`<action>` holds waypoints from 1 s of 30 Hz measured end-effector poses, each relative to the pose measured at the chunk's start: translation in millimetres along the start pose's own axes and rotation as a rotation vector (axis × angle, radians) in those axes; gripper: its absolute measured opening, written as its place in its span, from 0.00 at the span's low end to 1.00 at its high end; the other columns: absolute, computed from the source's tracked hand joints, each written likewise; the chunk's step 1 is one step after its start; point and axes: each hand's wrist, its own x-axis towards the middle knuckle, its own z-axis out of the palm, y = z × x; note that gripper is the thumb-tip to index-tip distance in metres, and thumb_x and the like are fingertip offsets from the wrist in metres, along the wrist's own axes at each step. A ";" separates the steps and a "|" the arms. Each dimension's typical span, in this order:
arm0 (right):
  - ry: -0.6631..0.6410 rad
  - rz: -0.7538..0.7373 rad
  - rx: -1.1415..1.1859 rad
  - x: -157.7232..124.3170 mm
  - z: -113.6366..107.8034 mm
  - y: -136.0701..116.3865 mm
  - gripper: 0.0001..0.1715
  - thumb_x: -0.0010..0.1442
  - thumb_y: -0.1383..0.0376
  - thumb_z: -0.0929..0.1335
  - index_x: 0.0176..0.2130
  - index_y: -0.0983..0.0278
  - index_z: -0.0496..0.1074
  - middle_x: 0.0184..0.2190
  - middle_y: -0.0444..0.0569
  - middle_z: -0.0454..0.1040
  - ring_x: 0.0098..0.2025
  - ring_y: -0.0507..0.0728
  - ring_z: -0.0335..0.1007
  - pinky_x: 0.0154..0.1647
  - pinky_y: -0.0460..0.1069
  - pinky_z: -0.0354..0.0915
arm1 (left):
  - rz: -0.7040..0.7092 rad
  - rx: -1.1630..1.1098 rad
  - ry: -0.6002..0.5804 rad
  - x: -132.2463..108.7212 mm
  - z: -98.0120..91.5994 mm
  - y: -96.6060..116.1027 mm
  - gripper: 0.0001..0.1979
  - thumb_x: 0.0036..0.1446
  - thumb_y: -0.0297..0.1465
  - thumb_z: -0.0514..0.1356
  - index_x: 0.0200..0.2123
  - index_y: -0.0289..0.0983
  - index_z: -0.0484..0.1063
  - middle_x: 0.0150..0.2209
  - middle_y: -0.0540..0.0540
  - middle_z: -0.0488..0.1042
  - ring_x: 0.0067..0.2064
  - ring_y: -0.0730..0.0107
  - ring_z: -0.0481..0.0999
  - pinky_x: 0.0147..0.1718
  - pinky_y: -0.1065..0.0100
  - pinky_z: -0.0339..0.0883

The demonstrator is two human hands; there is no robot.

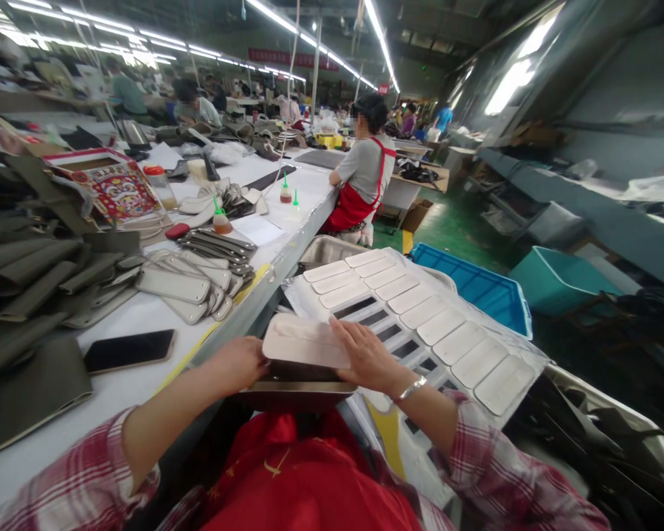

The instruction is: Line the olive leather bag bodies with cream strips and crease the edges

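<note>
In front of my lap a pale rounded-corner panel [304, 341] is held up between my hands, above a dark piece with a tan edge [299, 385]. My left hand [242, 366] has its fingers curled at the panel's left end. My right hand [362, 355] grips the right end, fingers on the pale face and the thumb hidden. To the right, a board [359, 313] carries several similar pale panels [409, 299] in rows, with dark slots among them. Beside my left arm lie a phone [130, 351] and a heap of grey strap-like pieces with holes [180, 284].
Dark folded material [27, 295] covers the table's left side. Glue bottles with green tips [221, 220] and a red patterned box [116, 188] stand further back. A co-worker in a red apron [362, 173] sits ahead. Blue bin [473, 287] and teal bin [564, 276] stand right.
</note>
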 end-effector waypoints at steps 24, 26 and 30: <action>-0.267 -0.368 -0.178 27.7 37.7 -20.7 0.44 0.53 0.49 0.65 0.61 0.66 0.50 0.47 0.59 0.62 0.42 0.62 0.61 0.36 0.54 0.63 | -0.500 -0.825 0.431 -29.8 86.0 -32.7 0.23 0.52 0.38 0.56 0.50 0.36 0.64 0.48 0.43 0.71 0.49 0.61 0.70 0.50 0.60 0.60; -0.291 -0.376 -0.152 29.3 36.8 -21.1 0.44 0.53 0.49 0.65 0.61 0.67 0.51 0.46 0.59 0.63 0.41 0.62 0.61 0.36 0.54 0.63 | -0.512 -0.814 0.428 -28.2 86.2 -31.5 0.23 0.52 0.36 0.56 0.51 0.36 0.63 0.49 0.43 0.70 0.50 0.61 0.69 0.51 0.60 0.59; -0.339 -0.396 -0.125 31.9 35.3 -23.1 0.43 0.53 0.50 0.65 0.60 0.68 0.52 0.46 0.60 0.63 0.40 0.61 0.62 0.36 0.54 0.63 | -0.525 -0.784 0.402 -26.8 85.4 -30.9 0.26 0.51 0.33 0.56 0.54 0.35 0.60 0.51 0.42 0.68 0.52 0.61 0.67 0.54 0.59 0.56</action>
